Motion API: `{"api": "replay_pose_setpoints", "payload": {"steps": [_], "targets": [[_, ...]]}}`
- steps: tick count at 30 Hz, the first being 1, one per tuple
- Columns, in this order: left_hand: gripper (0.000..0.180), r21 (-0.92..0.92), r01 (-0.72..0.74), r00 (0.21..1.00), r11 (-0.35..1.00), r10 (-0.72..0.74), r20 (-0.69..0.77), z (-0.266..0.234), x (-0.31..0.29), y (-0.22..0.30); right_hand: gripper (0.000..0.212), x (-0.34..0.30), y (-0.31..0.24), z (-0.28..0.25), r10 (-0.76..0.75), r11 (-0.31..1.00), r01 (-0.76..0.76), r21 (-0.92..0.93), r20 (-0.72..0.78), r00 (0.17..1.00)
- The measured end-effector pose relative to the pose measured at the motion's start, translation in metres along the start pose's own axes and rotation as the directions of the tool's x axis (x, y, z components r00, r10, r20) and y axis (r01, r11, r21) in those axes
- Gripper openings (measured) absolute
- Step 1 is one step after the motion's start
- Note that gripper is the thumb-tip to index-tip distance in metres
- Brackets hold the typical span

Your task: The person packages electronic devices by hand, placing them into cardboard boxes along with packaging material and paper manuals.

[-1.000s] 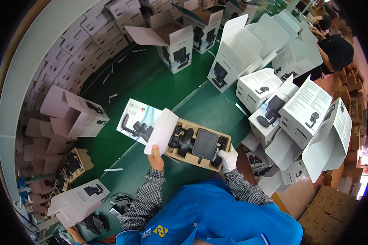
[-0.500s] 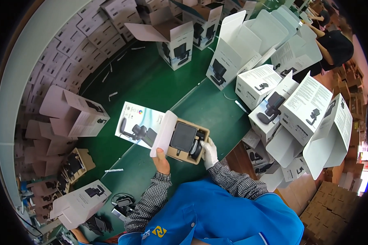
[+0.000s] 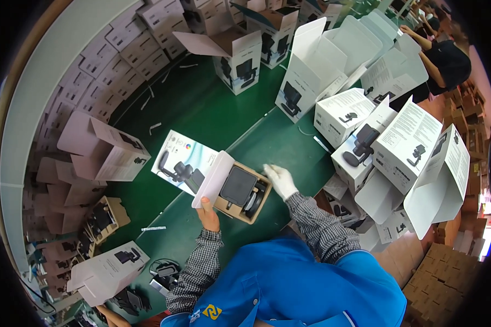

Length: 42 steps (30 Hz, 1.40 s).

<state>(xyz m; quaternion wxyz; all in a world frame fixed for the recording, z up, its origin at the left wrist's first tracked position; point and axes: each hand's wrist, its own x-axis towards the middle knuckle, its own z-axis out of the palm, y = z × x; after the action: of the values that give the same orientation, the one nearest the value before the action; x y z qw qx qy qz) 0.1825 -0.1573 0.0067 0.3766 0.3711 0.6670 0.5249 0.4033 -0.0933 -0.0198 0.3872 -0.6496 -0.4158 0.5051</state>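
A white printed box (image 3: 181,162) with a picture of a black device lies on its side, its flap (image 3: 214,177) folded out. A brown moulded tray (image 3: 239,215) sits at its open end, holding a flat black block (image 3: 238,186) and a black rounded part (image 3: 252,202). My bare left hand (image 3: 208,215) grips the box at the lower end of the flap, fingers partly hidden underneath. Just off the tray's upper right corner is my white-gloved right hand (image 3: 280,181), fingers loosely bent, with nothing visible in them.
Open white boxes (image 3: 313,71) and closed ones (image 3: 409,139) crowd the right of the green table (image 3: 202,109). Another open box (image 3: 112,147) stands at left, near a loaded brown tray (image 3: 106,218). Stacked boxes line the far left. A co-worker (image 3: 444,62) is at far right.
My right hand has let go of the tray's right side and moved slightly up and away. The box and tray have shifted a little left with my left hand.
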Motion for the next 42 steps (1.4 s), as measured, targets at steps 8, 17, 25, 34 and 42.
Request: {"api": "replay_pose_setpoints", "payload": {"steps": [8, 17, 25, 34, 42], "targets": [[0.062, 0.015, 0.027, 0.995, 1.0, -0.029, 0.095, 0.006, 0.002, -0.002, 0.047, 0.005, -0.012, -0.006, 0.192, 0.899, -0.212, 0.384, 0.089, 0.977], [0.058, -0.036, 0.122, 0.989, 0.992, -0.118, 0.089, 0.0, 0.001, 0.008, 0.019, -0.07, -0.019, 0.008, 0.589, 0.554, -0.576, 0.601, 0.206, 0.782], [0.053, -0.158, 0.155, 0.985, 0.975, -0.139, 0.103, -0.02, 0.007, 0.005, 0.021, -0.022, -0.006, 0.13, 0.27, 0.251, -0.533, 0.808, 0.47, 0.84], [0.046, 0.402, -0.496, 0.828, 0.769, 0.281, 0.485, -0.024, -0.003, -0.002, 0.029, -0.062, 0.0, 0.015, 0.26, 0.95, -0.293, 0.111, 0.245, 0.934], [0.045, 0.519, -0.724, 0.69, 0.455, 0.448, 0.569, -0.015, -0.01, -0.012, 0.034, -0.066, -0.056, -0.025, -0.013, 0.921, 0.106, -0.376, 0.242, 0.97]]}}
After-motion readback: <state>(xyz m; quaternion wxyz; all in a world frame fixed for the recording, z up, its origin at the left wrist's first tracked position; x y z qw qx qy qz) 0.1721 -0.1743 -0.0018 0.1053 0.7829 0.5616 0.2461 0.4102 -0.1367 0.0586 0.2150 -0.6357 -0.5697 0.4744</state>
